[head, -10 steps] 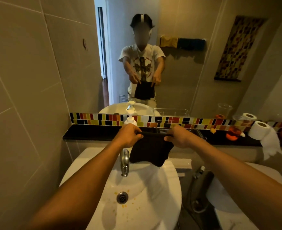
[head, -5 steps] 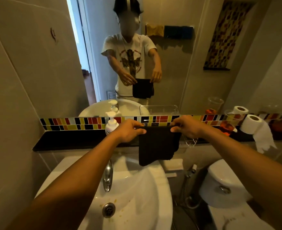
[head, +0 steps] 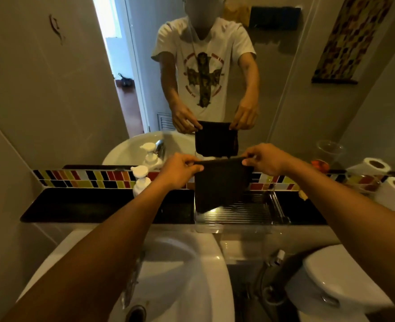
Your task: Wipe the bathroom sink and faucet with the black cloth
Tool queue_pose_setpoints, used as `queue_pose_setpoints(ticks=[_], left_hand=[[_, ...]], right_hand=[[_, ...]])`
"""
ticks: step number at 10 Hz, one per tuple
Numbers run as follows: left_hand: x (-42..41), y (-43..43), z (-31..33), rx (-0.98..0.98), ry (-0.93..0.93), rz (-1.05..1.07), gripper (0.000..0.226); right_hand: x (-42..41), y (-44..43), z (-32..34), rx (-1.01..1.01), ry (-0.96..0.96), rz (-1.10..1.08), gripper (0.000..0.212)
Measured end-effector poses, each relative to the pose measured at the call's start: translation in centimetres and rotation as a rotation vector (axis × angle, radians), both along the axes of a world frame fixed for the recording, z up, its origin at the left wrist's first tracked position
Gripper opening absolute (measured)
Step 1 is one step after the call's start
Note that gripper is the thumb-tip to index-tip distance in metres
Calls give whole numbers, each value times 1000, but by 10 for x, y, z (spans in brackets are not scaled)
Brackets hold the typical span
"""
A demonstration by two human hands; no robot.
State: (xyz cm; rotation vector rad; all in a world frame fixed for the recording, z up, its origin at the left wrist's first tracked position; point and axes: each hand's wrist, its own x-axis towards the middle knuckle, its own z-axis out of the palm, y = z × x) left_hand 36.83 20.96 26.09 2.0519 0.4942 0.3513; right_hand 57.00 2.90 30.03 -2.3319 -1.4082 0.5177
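The black cloth [head: 220, 184] hangs flat between my two hands, in front of the mirror and above the dark ledge. My left hand [head: 179, 171] pinches its upper left corner and my right hand [head: 265, 160] pinches its upper right corner. The white sink [head: 189, 273] lies below, partly covered by my left forearm. Only a strip of the chrome faucet [head: 133, 275] shows beside that forearm, and the drain [head: 136, 313] sits at the bottom edge.
A white soap pump bottle [head: 141, 180] stands on the black ledge [head: 80, 204] left of the cloth. A metal wire rack [head: 240, 211] sits under the cloth. Toilet paper rolls [head: 393, 194] stand far right, above the toilet [head: 338, 280]. A mirror fills the wall ahead.
Both hands have lifted the cloth higher and farther from the basin, toward the mirror, keeping it stretched. The view has moved closer and tilted, so the faucet is mostly hidden by my left forearm.
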Motion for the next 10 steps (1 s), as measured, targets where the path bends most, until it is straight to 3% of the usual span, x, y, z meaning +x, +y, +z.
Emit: queue_pose_setpoints(ticks=[1,2,3,4,5,6,8,9,10], left_hand=[[27,1,-10,18,-14,59,20],[35,-3,-37,250,-14,104,20],[25,-12,-74,525,108,18,21],[12,-18,-104,693,344,-192,27],[11,-21,-112,820,420,-228,37],[17,-26,-113,906,397,-210,44],[17,-42,-122,902,570,-267,49],[9,-42,-118,822,473,-202,43],[-3,-37,-108,795,318,-91,35]], right_hand=[[24,7,-7,26,-18,-21,12],[31,5,-38,24,12,-13,14],[23,-4,-88,-103,33,69,21],[11,-12,-132,-302,50,173,27],[7,-11,-150,-373,155,174,26],[2,-3,-151,-289,180,103,23],[-21,4,-152,-360,140,81,30],[-33,4,-138,-311,141,56,28],[-51,7,-121,-99,79,14,24]])
